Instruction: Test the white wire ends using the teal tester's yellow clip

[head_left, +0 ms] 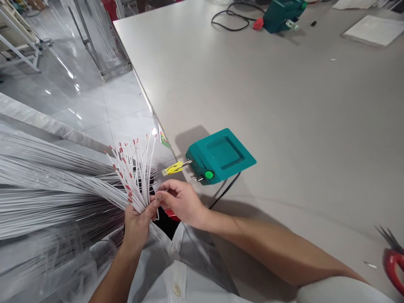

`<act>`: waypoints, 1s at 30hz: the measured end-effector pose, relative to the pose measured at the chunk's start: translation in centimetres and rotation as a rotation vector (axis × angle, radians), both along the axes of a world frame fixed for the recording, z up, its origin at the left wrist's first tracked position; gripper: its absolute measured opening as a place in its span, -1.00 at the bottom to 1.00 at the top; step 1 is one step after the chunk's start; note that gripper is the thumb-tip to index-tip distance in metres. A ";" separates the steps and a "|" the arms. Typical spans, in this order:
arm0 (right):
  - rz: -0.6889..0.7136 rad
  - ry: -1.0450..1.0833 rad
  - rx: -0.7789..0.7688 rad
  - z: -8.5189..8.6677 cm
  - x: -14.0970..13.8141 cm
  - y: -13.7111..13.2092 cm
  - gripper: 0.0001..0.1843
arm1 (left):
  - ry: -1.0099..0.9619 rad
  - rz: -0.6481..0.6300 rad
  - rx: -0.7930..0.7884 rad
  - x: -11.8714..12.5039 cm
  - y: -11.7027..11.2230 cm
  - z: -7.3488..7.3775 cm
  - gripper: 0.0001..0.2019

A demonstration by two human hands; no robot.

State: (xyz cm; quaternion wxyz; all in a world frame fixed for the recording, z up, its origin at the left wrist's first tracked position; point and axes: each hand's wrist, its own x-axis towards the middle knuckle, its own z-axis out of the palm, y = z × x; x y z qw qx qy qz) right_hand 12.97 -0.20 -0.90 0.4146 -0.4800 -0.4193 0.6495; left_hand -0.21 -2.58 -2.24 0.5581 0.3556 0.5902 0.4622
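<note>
My left hand (138, 225) is wrapped round a bundle of white wires (137, 181), whose loose ends fan upward and carry red tips. Close beside it, my right hand (181, 202) pinches at the bundle's right side, thumb against forefinger. What lies between those fingertips is too small to make out. Just beyond my right hand, a teal device (221, 155) with a green button sits at the table's edge. From its front sticks out a metal pin with a yellow tag (173, 168).
Long white wires (57, 189) hang across the left side. A second teal device (284, 17) with a black cable stands at the far side of the table (299, 105). Red-handled scissors (393, 265) lie at the right. A wheeled metal rack (91, 50) stands on the floor.
</note>
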 end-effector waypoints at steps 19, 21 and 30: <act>0.089 -0.360 0.469 0.7 1.2 0.6 -0.89 | -0.205 0.106 -0.041 0.0 0.3 1.4 -0.89; 0.080 -0.335 0.402 0.5 1.0 0.5 -0.88 | -0.203 0.109 -0.039 -0.1 0.3 1.4 -0.88; 0.094 -0.318 0.494 1.2 1.2 0.6 -0.90 | -0.014 -0.058 -0.008 -0.6 -0.1 0.2 -0.83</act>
